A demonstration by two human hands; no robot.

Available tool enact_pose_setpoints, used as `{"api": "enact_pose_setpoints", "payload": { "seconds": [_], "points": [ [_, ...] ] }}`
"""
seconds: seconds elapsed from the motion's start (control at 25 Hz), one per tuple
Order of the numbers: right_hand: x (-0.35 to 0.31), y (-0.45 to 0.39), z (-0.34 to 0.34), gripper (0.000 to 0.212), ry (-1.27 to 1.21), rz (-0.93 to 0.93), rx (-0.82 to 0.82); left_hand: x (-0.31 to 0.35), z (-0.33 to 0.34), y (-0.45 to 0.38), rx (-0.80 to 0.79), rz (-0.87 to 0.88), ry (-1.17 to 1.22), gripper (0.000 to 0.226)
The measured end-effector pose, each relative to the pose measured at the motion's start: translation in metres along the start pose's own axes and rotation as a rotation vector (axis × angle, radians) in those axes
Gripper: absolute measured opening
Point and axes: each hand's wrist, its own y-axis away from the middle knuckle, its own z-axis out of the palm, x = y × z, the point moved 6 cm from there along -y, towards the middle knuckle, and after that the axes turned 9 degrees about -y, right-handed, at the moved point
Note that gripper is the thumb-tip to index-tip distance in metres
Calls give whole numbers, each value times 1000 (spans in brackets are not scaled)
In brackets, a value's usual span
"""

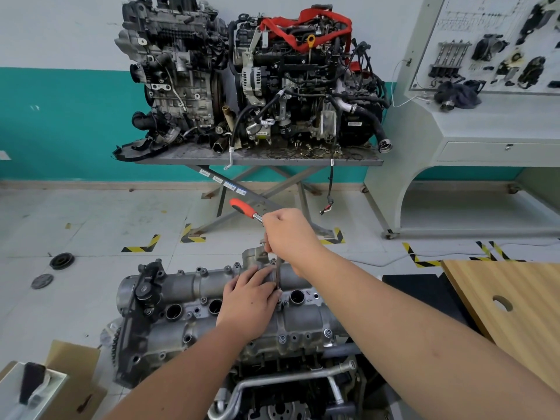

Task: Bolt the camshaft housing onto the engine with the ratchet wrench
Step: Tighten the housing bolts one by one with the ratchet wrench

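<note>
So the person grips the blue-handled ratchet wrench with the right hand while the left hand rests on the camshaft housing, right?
Nearly. The head view shows the ratchet wrench has a red handle, not blue. The rest holds: the right hand grips it, and the left hand rests on the camshaft housing.
</note>
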Motion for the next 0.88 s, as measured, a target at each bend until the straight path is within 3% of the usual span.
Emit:
{"api": "enact_pose_setpoints", "payload": {
  "seconds": [0.12,0.28,0.4,0.48,0.64,0.88],
  "points": [
    [2,0,-4,27,-21,38,84,0,0,0,3,-2,-2,43],
    [12,5,-3,21,-496,314,196,1,-1,1,9,9,-4,41],
    [17,10,1,15,-745,363,142,1,-1,0,1,16,-29,42],
    [18,14,2,13,-740,321,100,1,-1,0,-2,16,-25,43],
    [17,14,0,27,-554,265,86,1,-2,0,-16,11,9,44],
    [12,16,-9,29,-555,225,122,6,-12,4,37,40,20,41]
  ]
}}
